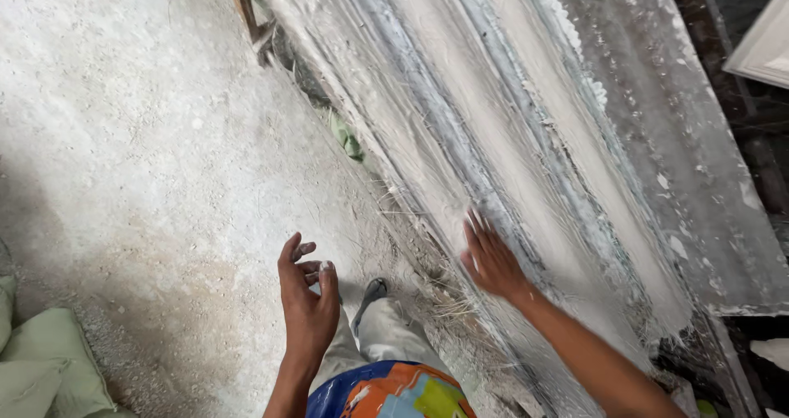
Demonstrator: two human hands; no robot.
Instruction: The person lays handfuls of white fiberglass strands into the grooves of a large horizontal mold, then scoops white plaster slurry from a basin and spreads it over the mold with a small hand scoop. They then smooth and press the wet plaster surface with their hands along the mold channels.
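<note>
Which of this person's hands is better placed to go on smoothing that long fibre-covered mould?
Probably the right hand: it lies flat on the long white mould. The left hand hangs empty above the dusty floor, away from it.

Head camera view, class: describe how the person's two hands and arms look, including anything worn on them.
Both arms are bare, with no sleeves, gloves, watch or rings in view. The left hand has white powder dusting its fingers. The right hand also carries pale dust on its fingertips. Both forearms are slim and uncovered down to the picture's lower edge.

right hand (491, 258) pressing fibrous white moulding (493, 138), left hand (308, 299) free (dusty floor (123, 138))
</note>
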